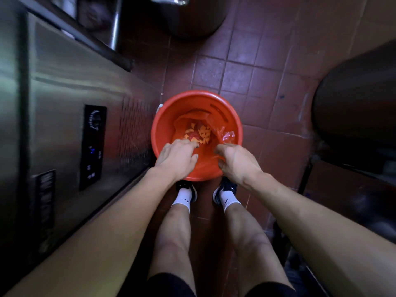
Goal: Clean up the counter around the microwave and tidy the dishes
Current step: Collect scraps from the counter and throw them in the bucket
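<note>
Bucket [171,123] sits on the floor [252,67] dead centre of my view, straight ahead of both feet. Orange, round, with a thin orange bag [225,133] slumped down inside instead of hanging over the rim. At the bottom lie scraps [202,132], pale orange bits over something red (food waste, I judge, likely swept off the counter).

Left hand [179,156] is over the bucket's 7 o'clock edge, palm down, fingers reaching in toward the scraps. Their tips are curled down out of sight, so I cannot tell whether they pinch plastic or only touch it.

Right hand [234,160] is at 5 o'clock, fingers bunched and clamped on a fold of the bag, which stretches up from there toward 3 o'clock. My reading: both hands work opposite sides so the liner can be drawn up evenly, either to seat it over the rim or to gather it shut. One side alone would tip the scraps.

Outward: steel cabinet [64,93] runs along 9 o'clock, with a dark panel [93,146] showing small blue lights. A big steel pot [192,16] stands at 12, a dark bin [360,99] at 3. Neither counter nor microwave is in view, so the counter job cannot be judged from here.
</note>
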The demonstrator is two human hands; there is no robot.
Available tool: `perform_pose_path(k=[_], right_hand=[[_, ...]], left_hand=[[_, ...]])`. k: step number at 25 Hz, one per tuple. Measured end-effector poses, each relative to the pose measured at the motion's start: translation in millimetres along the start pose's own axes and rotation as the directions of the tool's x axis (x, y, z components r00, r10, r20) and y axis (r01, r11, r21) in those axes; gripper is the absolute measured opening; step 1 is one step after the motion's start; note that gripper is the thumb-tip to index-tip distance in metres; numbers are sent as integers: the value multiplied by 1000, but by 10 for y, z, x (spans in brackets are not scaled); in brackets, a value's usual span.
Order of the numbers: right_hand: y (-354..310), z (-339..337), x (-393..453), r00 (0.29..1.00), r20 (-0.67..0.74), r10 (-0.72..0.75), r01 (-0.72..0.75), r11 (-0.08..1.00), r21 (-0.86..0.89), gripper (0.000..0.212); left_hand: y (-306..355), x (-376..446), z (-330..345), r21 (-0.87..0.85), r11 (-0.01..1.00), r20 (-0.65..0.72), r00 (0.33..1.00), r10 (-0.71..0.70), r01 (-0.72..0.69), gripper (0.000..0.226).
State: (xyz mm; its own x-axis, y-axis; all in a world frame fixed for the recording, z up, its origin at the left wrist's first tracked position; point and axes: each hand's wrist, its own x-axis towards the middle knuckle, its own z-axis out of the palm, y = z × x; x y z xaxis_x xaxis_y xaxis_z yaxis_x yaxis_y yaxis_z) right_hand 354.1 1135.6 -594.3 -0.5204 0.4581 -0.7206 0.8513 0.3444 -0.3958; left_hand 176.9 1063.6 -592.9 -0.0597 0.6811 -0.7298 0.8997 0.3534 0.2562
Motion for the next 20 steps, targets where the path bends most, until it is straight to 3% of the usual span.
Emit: perform_pose_path(k=[6,14,20], right_hand=[[-391,-785,-744,998,19,-62,64,991,-119,31],[-888,-1676,-1632,966,-172,-194,176,977,-119,38],[-1283,-1967,-2212,906,-233,-354,314,930,-193,40]], left_hand=[[404,-885,-605,-70,995,-68,995,-70,65,41],[902,-1981,-1332,-183,971,-155,971,-183,154,44],[977,-2823,-1672,-209,958,-279,927,-251,197,50]])
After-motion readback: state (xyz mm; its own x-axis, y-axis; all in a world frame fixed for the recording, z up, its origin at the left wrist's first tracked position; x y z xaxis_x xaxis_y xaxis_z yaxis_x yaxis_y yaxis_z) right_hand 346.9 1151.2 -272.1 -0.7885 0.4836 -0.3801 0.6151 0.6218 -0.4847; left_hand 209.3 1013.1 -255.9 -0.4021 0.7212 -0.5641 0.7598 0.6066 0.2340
